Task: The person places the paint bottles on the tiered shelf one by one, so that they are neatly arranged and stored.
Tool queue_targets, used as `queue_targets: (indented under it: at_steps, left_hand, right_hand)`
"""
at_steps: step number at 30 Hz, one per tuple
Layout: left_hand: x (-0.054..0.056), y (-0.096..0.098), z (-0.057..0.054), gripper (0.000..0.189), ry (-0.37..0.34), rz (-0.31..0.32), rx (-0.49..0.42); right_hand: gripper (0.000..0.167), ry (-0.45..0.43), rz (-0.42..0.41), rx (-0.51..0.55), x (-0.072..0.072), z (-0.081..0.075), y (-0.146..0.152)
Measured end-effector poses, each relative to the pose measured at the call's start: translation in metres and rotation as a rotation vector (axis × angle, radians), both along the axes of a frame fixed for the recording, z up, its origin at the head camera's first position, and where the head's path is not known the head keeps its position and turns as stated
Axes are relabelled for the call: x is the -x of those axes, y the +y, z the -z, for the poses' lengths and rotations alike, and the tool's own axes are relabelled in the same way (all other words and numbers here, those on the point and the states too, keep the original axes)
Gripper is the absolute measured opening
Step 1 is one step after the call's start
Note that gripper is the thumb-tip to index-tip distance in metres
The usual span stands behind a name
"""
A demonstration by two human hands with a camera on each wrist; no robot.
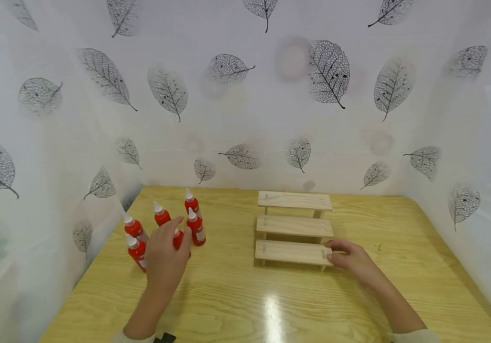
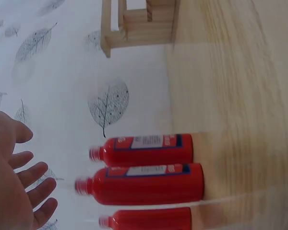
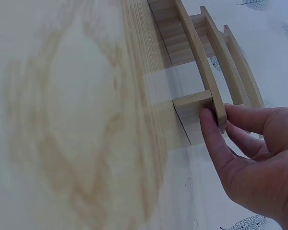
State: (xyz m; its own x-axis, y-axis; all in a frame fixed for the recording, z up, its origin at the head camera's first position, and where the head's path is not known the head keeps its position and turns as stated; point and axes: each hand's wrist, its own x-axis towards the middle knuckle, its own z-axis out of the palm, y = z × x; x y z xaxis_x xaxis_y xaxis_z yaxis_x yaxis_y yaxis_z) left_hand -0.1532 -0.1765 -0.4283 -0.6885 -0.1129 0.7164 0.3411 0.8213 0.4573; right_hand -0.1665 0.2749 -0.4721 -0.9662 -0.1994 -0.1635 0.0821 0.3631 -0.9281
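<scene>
My left hand [image 1: 166, 250] hovers among several red squeeze bottles [image 1: 198, 232] with white pointed nozzles, partly hiding one bottle [image 1: 178, 239] behind the fingers. In the left wrist view that hand [image 2: 12, 177] has its fingers loosely bent and apart from the bottles [image 2: 153, 184], with nothing between them. On the right, my right hand [image 1: 352, 259] pinches the right end of the lowest board of a three-step wooden display stand [image 1: 292, 251]. The right wrist view shows the thumb and fingers [image 3: 211, 132] on either side of that board's end.
The bottles stand upright at the left of the wooden table [image 1: 228, 295]. Behind the table and along both sides hangs a white curtain [image 1: 237, 114] printed with dark leaves. The stand's upper boards [image 1: 294, 199] rise toward the back.
</scene>
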Motion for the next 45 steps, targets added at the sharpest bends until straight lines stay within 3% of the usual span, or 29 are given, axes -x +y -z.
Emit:
queue_targets:
  at_steps: [4, 9, 14, 21, 33, 45]
  left_hand:
    - [-0.004, -0.009, 0.005, 0.036, -0.076, -0.033, -0.091]
    - [-0.009, -0.015, 0.011, 0.040, -0.246, -0.054, -0.234]
    - [-0.010, -0.018, 0.014, 0.043, -0.378, -0.048, -0.348]
    - [-0.006, -0.022, 0.019, 0.046, -0.505, -0.007, -0.420]
    - [0.000, -0.028, 0.031, 0.057, -0.570, 0.080, -0.480]
    - [-0.001, -0.026, 0.026, 0.057, -0.547, 0.084, -0.550]
  right_hand:
    - [0.052, -0.006, 0.000, -0.003, 0.000, 0.002, 0.000]
    - [0.054, -0.011, -0.012, 0.008, 0.000, 0.001, 0.001]
    - [0.055, -0.014, -0.017, 0.016, 0.000, 0.001, 0.001]
    - [0.054, -0.009, -0.020, 0.023, 0.000, 0.002, 0.001]
    - [0.054, -0.007, -0.010, 0.031, 0.000, 0.003, 0.002]
    - [0.053, -0.032, 0.016, 0.071, -0.001, 0.003, -0.001]
